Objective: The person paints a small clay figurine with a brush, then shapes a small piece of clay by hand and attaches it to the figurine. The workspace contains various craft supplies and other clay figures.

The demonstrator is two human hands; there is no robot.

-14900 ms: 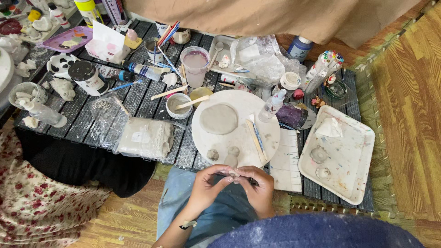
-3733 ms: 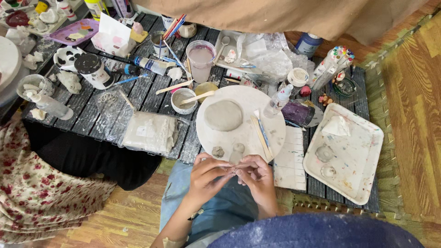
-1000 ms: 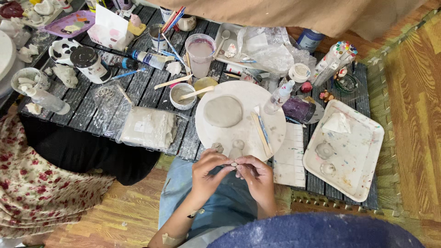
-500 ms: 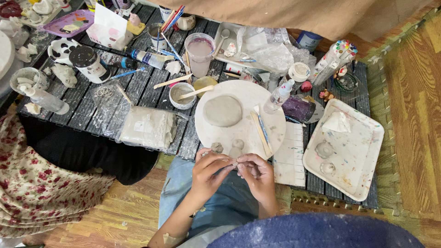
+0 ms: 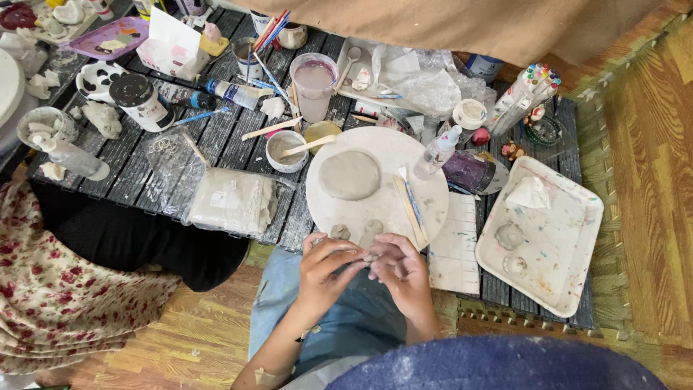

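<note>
Above dark slatted table (image 5: 216, 137), small grey clay lump (image 5: 369, 256) pinched between both hands.

On the counter ahead of me lies a clear plastic bag of pale clay (image 5: 232, 203) with a white label, flat near the front edge. Further back stands a white jar with a black lid (image 5: 138, 101) and a printed label. A pink-and-white tissue box (image 5: 170, 49) sits at the back left, and a labelled paint tube (image 5: 232, 92) lies beside it.
</note>
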